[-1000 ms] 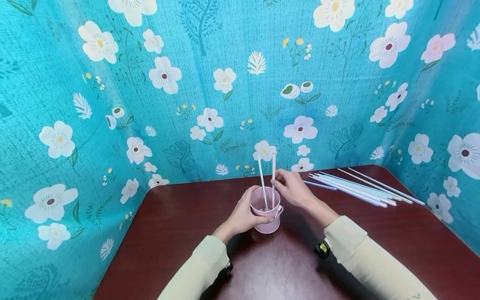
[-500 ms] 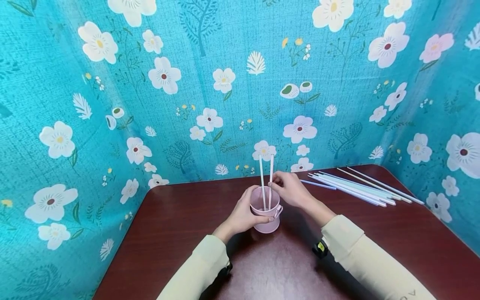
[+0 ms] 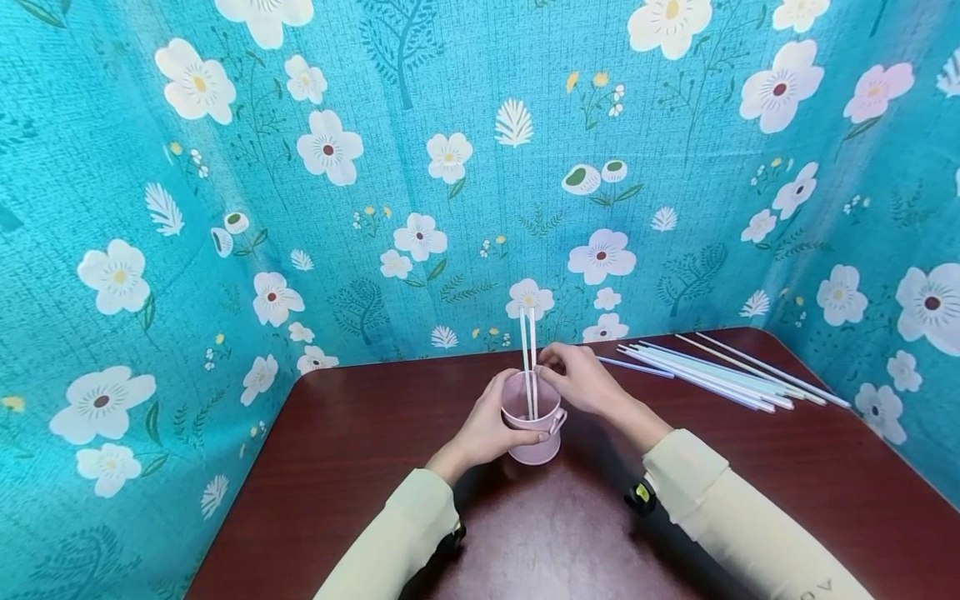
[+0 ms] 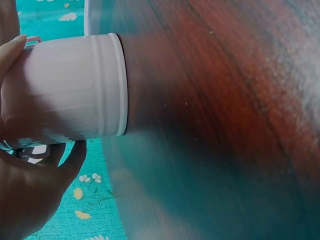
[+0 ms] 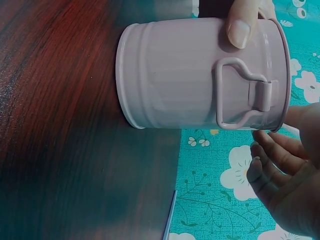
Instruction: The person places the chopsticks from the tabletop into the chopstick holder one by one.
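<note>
A pale pink metal pail (image 3: pixel 534 452) with a small wire handle (image 5: pixel 220 95) stands upright on the table. My left hand (image 3: pixel 486 425) grips it from the left side, thumb across the front below the rim. Inside, two thin white sticks rise well above the rim, almost side by side. One stick (image 3: pixel 524 342) leans slightly to the left; by the other stick (image 3: pixel 533 333) is my right hand (image 3: pixel 576 377), pinching it between thumb and fingertips just above the rim. In the right wrist view the right fingers curl beside the pail's mouth, and the rim hides their tips.
Several thin white, blue and beige sticks (image 3: pixel 705 375) lie in a loose pile at the back right of the dark red wooden table (image 3: pixel 360 467). A turquoise flowered cloth (image 3: pixel 480 208) hangs behind and at both sides.
My right hand has moved slightly left with its stick, whose top now stands close to the other stick. The left hand keeps its grip on the pail.
</note>
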`<act>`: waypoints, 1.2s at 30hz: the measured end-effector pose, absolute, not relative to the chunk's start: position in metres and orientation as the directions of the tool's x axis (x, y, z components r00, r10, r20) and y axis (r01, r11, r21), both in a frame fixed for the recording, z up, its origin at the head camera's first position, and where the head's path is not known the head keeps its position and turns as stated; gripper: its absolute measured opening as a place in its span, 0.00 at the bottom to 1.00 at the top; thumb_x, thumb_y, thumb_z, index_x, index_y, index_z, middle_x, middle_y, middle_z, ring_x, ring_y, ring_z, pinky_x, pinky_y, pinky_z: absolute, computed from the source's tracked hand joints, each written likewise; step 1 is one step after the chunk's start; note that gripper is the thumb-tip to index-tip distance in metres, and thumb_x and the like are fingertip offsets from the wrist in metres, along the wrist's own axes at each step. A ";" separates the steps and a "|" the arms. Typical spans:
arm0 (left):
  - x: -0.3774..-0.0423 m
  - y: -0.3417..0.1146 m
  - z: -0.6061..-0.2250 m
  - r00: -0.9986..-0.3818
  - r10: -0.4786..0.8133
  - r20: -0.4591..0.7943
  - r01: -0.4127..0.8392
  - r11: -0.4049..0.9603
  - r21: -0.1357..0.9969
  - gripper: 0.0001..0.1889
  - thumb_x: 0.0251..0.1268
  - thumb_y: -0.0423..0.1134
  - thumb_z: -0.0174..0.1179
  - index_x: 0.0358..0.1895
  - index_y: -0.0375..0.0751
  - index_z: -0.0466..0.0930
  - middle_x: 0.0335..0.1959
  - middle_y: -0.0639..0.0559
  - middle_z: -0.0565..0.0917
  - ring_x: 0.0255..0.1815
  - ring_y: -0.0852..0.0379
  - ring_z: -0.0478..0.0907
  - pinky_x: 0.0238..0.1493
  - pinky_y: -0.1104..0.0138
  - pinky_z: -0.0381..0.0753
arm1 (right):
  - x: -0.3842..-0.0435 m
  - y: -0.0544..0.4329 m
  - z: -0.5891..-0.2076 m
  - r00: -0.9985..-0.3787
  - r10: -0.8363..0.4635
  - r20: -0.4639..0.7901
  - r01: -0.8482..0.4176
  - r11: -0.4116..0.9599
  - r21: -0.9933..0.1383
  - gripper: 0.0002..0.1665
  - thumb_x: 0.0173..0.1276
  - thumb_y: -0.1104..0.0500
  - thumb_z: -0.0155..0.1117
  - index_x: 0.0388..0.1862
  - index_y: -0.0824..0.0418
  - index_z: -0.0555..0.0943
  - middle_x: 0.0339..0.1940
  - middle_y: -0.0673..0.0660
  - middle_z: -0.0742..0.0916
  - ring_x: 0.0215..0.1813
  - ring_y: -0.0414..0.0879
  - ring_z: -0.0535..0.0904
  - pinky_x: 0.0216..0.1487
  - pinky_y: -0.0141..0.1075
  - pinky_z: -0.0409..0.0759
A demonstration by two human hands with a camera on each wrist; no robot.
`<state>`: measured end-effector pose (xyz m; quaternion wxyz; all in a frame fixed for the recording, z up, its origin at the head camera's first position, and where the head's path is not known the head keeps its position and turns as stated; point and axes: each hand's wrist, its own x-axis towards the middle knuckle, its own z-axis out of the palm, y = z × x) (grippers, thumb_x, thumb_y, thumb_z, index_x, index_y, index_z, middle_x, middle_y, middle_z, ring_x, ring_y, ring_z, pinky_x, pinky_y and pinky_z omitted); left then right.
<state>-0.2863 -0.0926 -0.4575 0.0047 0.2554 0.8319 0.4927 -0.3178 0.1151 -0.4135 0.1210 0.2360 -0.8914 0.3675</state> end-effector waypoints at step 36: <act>-0.286 -0.092 -0.461 -0.875 0.411 0.255 0.427 0.410 0.806 0.52 0.46 0.46 0.83 0.74 0.47 0.60 0.66 0.49 0.72 0.65 0.48 0.73 0.64 0.52 0.77 | -0.352 0.188 -0.433 -0.915 -0.235 0.327 -0.385 0.750 -0.537 0.07 0.70 0.62 0.63 0.41 0.65 0.84 0.35 0.59 0.88 0.39 0.53 0.82 0.44 0.50 0.80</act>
